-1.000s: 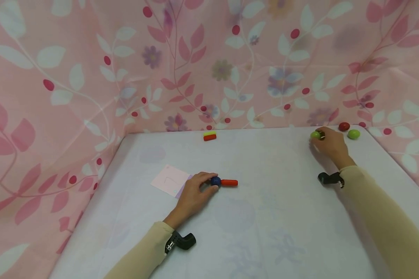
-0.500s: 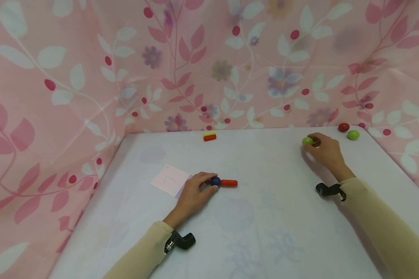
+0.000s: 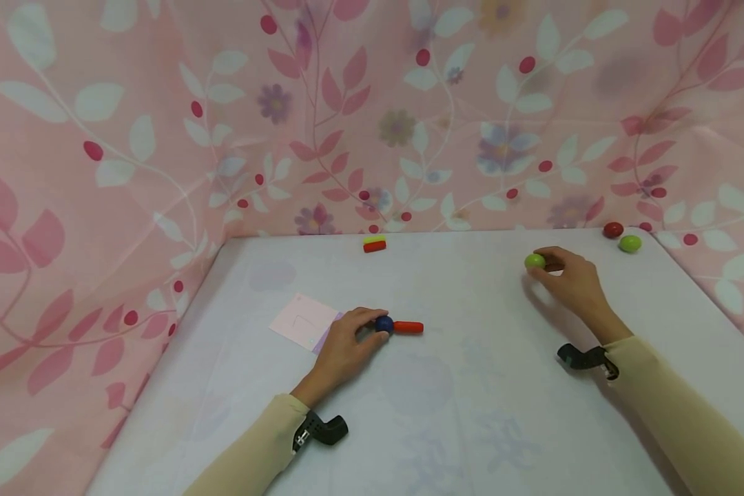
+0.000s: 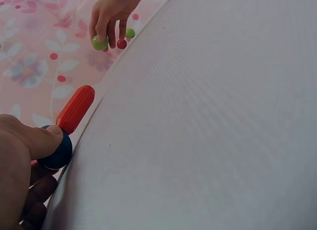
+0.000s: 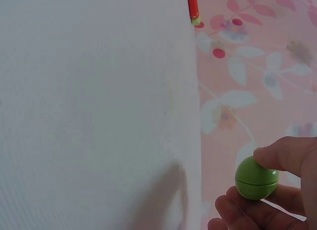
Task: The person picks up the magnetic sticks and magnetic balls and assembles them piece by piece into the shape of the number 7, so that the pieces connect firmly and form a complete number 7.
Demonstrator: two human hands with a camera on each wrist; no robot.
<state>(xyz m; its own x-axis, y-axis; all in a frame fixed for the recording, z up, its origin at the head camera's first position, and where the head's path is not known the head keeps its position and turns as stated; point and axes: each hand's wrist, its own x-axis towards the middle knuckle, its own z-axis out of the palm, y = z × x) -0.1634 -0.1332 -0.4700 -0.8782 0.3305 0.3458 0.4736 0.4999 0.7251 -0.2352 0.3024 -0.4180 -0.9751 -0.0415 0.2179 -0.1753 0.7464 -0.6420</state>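
A: Your left hand (image 3: 347, 348) pinches the blue ball (image 3: 384, 324); the red stick (image 3: 408, 327) touches it, pointing out to that hand's right.

B: And your right hand (image 3: 573, 286) holds the green ball (image 3: 534, 262) between thumb and fingers, seemingly clear of the desk (image 3: 483, 331).

A: So the step in hand looks like bringing that ball to the stick, not yet done.

B: Then your next move likely calls for shifting right hand leftward and closer to you, lining the ball up with the stick's free end.

A: While your left hand braces the blue ball. The card (image 3: 300, 324) just left of that hand might guide you; its marks are too faint to read.
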